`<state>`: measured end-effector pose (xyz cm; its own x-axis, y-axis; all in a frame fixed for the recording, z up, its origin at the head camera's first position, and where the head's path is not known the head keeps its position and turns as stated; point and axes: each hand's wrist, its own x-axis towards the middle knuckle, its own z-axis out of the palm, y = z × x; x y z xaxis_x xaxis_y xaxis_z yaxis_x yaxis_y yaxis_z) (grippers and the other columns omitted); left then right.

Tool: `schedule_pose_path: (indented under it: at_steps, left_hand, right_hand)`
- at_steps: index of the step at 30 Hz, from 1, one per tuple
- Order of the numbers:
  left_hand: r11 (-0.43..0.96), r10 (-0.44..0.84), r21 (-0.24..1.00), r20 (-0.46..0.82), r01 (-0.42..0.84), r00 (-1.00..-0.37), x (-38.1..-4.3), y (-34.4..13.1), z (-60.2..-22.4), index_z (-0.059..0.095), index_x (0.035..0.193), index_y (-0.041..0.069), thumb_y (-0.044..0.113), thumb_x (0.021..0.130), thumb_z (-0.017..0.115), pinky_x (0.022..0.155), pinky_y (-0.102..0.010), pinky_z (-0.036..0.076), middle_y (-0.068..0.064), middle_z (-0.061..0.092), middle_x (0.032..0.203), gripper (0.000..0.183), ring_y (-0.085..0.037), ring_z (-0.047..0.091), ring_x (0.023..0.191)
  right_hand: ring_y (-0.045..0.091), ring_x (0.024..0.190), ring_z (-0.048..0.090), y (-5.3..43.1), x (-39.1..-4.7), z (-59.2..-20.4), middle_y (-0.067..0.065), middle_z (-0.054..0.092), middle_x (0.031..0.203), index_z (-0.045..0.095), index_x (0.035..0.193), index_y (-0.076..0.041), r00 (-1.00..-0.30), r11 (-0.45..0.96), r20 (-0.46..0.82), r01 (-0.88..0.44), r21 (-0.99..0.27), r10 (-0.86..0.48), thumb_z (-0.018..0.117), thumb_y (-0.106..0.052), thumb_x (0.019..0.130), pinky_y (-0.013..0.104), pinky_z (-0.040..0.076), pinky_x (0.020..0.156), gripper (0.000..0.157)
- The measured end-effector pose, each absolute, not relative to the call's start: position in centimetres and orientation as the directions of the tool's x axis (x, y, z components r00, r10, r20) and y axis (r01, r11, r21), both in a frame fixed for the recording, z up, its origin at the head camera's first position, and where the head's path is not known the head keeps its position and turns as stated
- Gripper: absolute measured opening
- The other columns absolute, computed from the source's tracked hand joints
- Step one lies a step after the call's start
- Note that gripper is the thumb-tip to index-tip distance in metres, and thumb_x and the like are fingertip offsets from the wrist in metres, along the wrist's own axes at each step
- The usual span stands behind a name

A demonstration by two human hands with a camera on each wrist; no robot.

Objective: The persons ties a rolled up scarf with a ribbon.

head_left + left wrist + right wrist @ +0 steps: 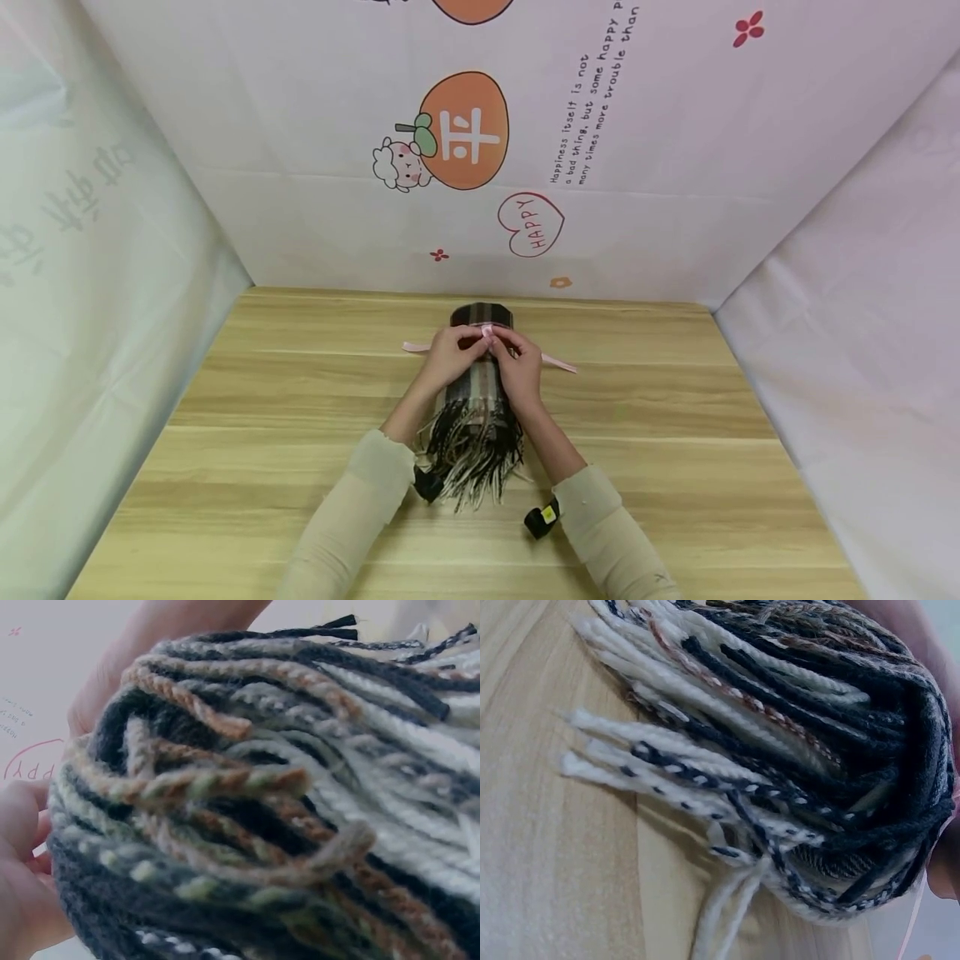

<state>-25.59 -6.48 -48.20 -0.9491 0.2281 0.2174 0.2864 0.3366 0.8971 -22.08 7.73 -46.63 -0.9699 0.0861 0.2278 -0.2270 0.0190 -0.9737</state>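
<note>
A pale wood-grain worktop runs up to a white printed backdrop, flanked by a left white sheet and a right white sheet — a three-sided enclosure under soft, diffuse light. Across the backdrop, a round orange fruit bears a white character beside a cartoon sheep, while a red-outlined heart reads "HAPPY." Steeply slanted black lettering begins "Happiness itself is not a bad thing." A red flower marks the upper right; faint grey characters show on the left sheet — creased, like the right.
</note>
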Motion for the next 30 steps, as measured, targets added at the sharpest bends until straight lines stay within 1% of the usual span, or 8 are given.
schedule_pose_path:
  at_steps: [4,8,11,16,19,22,25,30]
  left_hand:
    - [0.323,0.197,0.906,0.218,0.273,-0.956,-25.6,-6.5,-48.3,0.077,0.108,0.003,0.019,0.098,0.065,0.084,-0.035,0.056,-0.015,0.074,0.112,0.022,-0.027,0.069,0.103]
    - [0.31,0.173,0.92,0.194,0.241,-0.966,-25.6,-6.4,-48.4,0.077,0.106,0.004,0.021,0.098,0.066,0.074,-0.026,0.052,-0.014,0.075,0.107,0.022,-0.022,0.069,0.091]
    - [0.3,0.159,0.926,0.19,0.23,-0.969,-25.7,-6.4,-48.3,0.077,0.104,0.004,0.021,0.097,0.067,0.069,-0.023,0.049,-0.014,0.076,0.103,0.021,-0.019,0.066,0.083]
    - [0.278,0.127,0.936,0.188,0.217,-0.974,-25.7,-6.4,-48.2,0.077,0.102,0.003,0.021,0.095,0.069,0.069,-0.022,0.05,-0.015,0.075,0.105,0.021,-0.018,0.066,0.086]
    - [0.268,0.108,0.943,0.174,0.197,-0.979,-25.7,-6.4,-48.3,0.076,0.103,0.002,0.019,0.095,0.069,0.07,-0.021,0.05,-0.016,0.075,0.103,0.02,-0.018,0.066,0.086]
    - [0.261,0.089,0.95,0.156,0.174,-0.984,-25.7,-6.4,-48.3,0.076,0.104,0.001,0.015,0.096,0.068,0.07,-0.02,0.049,-0.017,0.075,0.1,0.019,-0.015,0.065,0.083]
    - [0.26,0.073,0.95,0.156,0.17,-0.985,-25.6,-6.4,-48.1,0.076,0.104,0.0,0.014,0.096,0.067,0.07,-0.019,0.049,-0.017,0.074,0.097,0.018,-0.012,0.063,0.08]
    - [0.282,0.049,0.936,0.204,0.209,-0.978,-25.3,-6.4,-47.6,0.076,0.103,0.002,0.014,0.094,0.07,0.067,-0.02,0.051,-0.016,0.075,0.092,0.016,-0.014,0.066,0.077]
  right_hand:
    - [0.011,0.093,0.061,7.8,-22.1,-46.7,0.026,0.067,0.119,0.071,0.114,0.007,-0.966,0.031,0.245,-0.244,-0.969,0.081,0.064,-0.003,0.095,0.017,0.055,0.076,0.022]
    - [0.012,0.092,0.059,7.8,-21.9,-46.6,0.025,0.068,0.116,0.07,0.116,0.004,-0.968,0.061,0.232,-0.227,-0.972,0.099,0.064,-0.004,0.096,0.016,0.052,0.074,0.022]
    - [0.011,0.09,0.059,7.8,-21.7,-46.4,0.024,0.067,0.11,0.07,0.115,0.004,-0.97,0.095,0.216,-0.207,-0.974,0.108,0.065,-0.006,0.095,0.016,0.052,0.073,0.022]
    - [0.015,0.082,0.06,7.9,-21.7,-46.0,0.024,0.067,0.099,0.069,0.108,0.006,-0.974,0.201,0.217,-0.2,-0.959,0.069,0.067,-0.008,0.095,0.018,0.049,0.067,0.02]
    - [0.017,0.081,0.06,8.1,-22.2,-46.5,0.025,0.068,0.097,0.069,0.105,0.007,-0.976,0.231,0.207,-0.188,-0.955,0.06,0.068,-0.009,0.095,0.017,0.048,0.065,0.019]
    - [0.015,0.081,0.059,8.3,-23.0,-47.6,0.024,0.069,0.097,0.07,0.103,0.006,-0.981,0.199,0.171,-0.15,-0.969,0.092,0.069,-0.011,0.094,0.017,0.048,0.065,0.02]
    - [0.011,0.082,0.057,8.5,-23.7,-48.7,0.018,0.069,0.097,0.071,0.104,0.004,-0.982,0.143,0.135,-0.116,-0.983,0.134,0.069,-0.014,0.095,0.017,0.047,0.066,0.02]
    - [0.013,0.086,0.06,8.5,-23.9,-48.8,0.013,0.068,0.097,0.073,0.103,-0.002,-0.978,0.105,0.14,-0.124,-0.987,0.157,0.069,-0.018,0.095,0.02,0.049,0.07,0.018]
